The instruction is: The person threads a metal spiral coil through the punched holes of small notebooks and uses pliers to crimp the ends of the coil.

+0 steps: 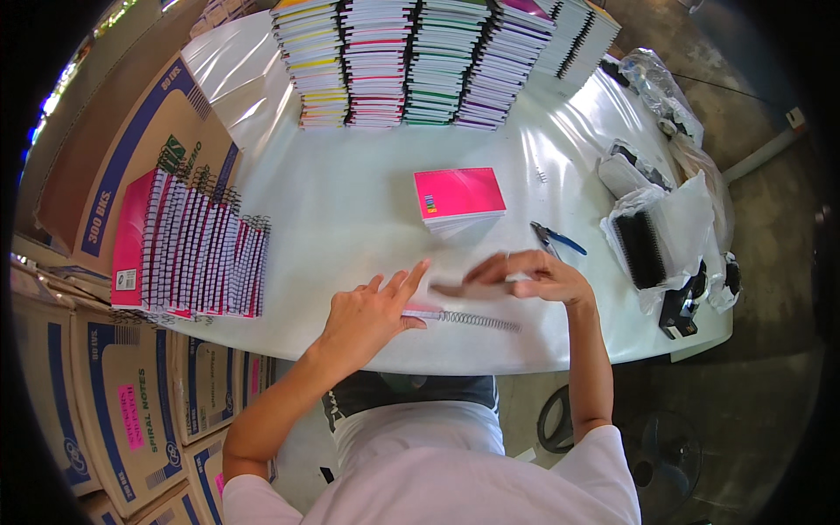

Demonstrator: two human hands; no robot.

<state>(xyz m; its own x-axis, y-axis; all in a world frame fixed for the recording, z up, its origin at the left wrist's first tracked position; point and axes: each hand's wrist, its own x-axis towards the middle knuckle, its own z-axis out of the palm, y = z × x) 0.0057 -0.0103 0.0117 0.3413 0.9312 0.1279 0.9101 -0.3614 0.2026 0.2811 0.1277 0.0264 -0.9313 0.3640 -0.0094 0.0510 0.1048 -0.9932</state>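
Observation:
My left hand [367, 319] grips a small pink-edged notepad [423, 311] near the table's front edge, thumb on the near side and fingers along the far side. Most of the notepad is hidden by this hand. A thin metal spiral coil [481, 321] sticks out from the notepad toward the right. My right hand [534, 276] is just above the coil, its fingers smeared by motion; whether they touch anything cannot be made out. Beyond both hands lies a stack of pink-covered notepads [459, 192]. Blue-handled pliers [556, 236] rest beyond my right hand.
Spiral-bound notepads [188, 249] stand packed at the left. Tall notebook stacks [376, 66] line the far side. At the right are plastic-wrapped bundles of black coils [640, 249]. A loose coil piece [541, 175] lies beyond the pliers. Cardboard boxes [131, 411] fill the lower left.

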